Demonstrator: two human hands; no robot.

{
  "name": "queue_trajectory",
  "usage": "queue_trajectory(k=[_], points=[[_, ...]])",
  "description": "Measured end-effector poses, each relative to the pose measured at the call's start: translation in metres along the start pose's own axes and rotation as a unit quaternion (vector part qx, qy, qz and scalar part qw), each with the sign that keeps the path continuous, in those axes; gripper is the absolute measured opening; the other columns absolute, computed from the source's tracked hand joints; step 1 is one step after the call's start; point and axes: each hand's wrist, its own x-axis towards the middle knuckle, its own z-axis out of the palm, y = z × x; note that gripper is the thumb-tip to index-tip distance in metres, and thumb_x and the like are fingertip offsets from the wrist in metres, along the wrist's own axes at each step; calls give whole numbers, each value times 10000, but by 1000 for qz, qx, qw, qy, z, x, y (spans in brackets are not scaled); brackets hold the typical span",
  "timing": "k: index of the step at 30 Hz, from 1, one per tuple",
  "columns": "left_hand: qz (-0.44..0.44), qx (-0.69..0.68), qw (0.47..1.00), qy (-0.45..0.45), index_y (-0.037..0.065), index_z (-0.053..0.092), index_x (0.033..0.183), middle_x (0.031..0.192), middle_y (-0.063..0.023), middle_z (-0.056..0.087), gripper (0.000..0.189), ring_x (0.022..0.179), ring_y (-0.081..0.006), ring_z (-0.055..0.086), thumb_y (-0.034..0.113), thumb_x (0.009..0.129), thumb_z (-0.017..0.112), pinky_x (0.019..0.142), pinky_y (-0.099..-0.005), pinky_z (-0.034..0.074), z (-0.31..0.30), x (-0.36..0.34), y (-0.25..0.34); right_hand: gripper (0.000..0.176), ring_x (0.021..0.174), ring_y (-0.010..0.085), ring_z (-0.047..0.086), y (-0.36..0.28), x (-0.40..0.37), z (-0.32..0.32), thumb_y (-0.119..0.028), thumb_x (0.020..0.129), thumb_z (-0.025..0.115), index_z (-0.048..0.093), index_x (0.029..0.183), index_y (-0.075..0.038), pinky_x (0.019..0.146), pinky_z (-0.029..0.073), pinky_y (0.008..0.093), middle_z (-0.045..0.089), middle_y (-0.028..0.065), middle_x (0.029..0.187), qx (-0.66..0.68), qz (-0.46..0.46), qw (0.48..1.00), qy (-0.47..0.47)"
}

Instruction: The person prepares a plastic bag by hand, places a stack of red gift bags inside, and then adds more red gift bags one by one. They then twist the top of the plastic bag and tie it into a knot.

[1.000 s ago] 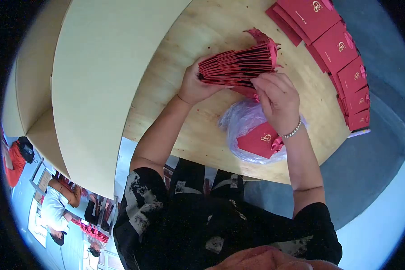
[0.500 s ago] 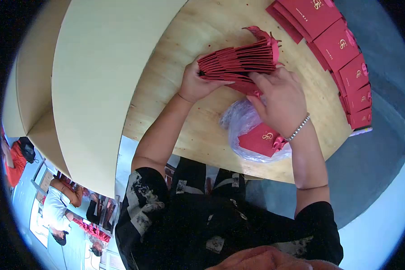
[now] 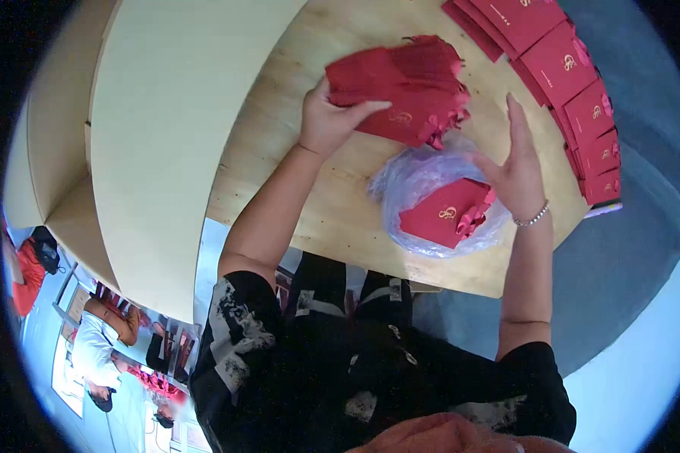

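Note:
My left hand [image 3: 331,121] grips the left end of a thick stack of flat red gift pouches [image 3: 400,83], its thumb across the front one. Gold print shows on that front pouch, and ribbon ends hang from the stack's right side. My right hand [image 3: 517,170] is apart from the stack, its fingers stretched out and nothing in it. Below and to the left of that hand lies a clear plastic bag [image 3: 400,192]. In the bag's mouth sits a red pouch [image 3: 438,215] with a gold logo and a pink-red bow.
Overlapping red pouches [image 3: 555,64] line the right edge of the wooden table [image 3: 279,189]. A large pale cardboard box [image 3: 166,151] stands at the left. Other people, one in a white shirt [image 3: 94,343], are in the background at lower left.
My right hand has let go of the stack and moved right, opening out. The fanned stack has tilted so its front pouch faces me. More of the plastic bag shows.

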Motion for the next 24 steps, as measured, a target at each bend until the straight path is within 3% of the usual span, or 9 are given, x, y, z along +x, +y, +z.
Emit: queue_trajectory(k=[4,5,10,12,13,16,19,22,24], points=[[-20,-6,999,34,-35,600,1031,959,-84,678,385,859,-153,646,-22,685,768,806,-300,531,19,-3,63,1129,1354,307,291,-20,-16,0,-227,621,841,105,1449,-6,1097,262,352,222,207,1486,104,1,994,46],[-20,-22,999,33,-33,619,1001,936,-80,682,349,843,-150,648,-27,684,765,797,-297,532,24,-6,81,1239,1365,337,239,-25,-18,-6,-272,577,871,31,1433,42,1112,224,382,211,288,1453,94,-14,994,51],[-78,-27,996,-36,-8,646,974,917,-85,685,331,821,-144,648,-24,670,775,755,-293,536,66,-44,162,1185,1307,277,358,-46,-43,-41,-190,597,864,64,1449,5,1066,309,362,316,206,1427,282,8,957,71],[-154,-92,984,-23,-2,633,993,940,-87,680,356,839,-149,644,-21,669,779,761,-297,537,84,-64,163,1081,1246,232,428,-35,-68,-63,-109,609,838,162,1448,-20,1029,349,333,370,143,1401,485,206,832,-172],[-199,-126,972,-25,6,616,1019,971,-91,669,361,855,-166,645,-12,691,766,774,-312,539,93,-73,165,1081,1246,232,428,-29,-84,-61,-109,609,838,162,1448,-20,1029,349,333,370,143,1401,485,203,834,-169],[-321,-207,924,20,8,598,1051,998,-91,657,365,872,-182,644,7,719,751,787,-329,542,118,-102,158,812,1234,197,423,-17,-135,-42,-271,792,695,247,1426,-34,1020,354,345,363,133,1404,550,148,821,45],[-352,-310,880,79,35,547,1145,1073,-104,626,410,929,-204,629,41,770,714,803,-355,541,137,-122,143,635,1326,246,331,-9,-188,-30,-438,947,403,223,1445,-89,1078,283,415,333,105,1448,739,207,608,204],[-357,-409,826,152,56,523,1186,1122,-94,608,436,980,-207,612,68,790,704,848,-374,522,163,-144,116,757,1344,226,286,-19,-242,1,-543,859,514,261,1427,-112,1094,214,414,325,67,1450,654,383,627,184],[-344,-422,820,175,67,513,1211,1158,-68,598,465,1030,-197,589,105,794,715,906,-388,490,184,-156,111,795,1340,233,293,-40,-257,14,-478,802,640,281,1413,-117,1089,243,449,334,64,1441,726,241,633,122]])
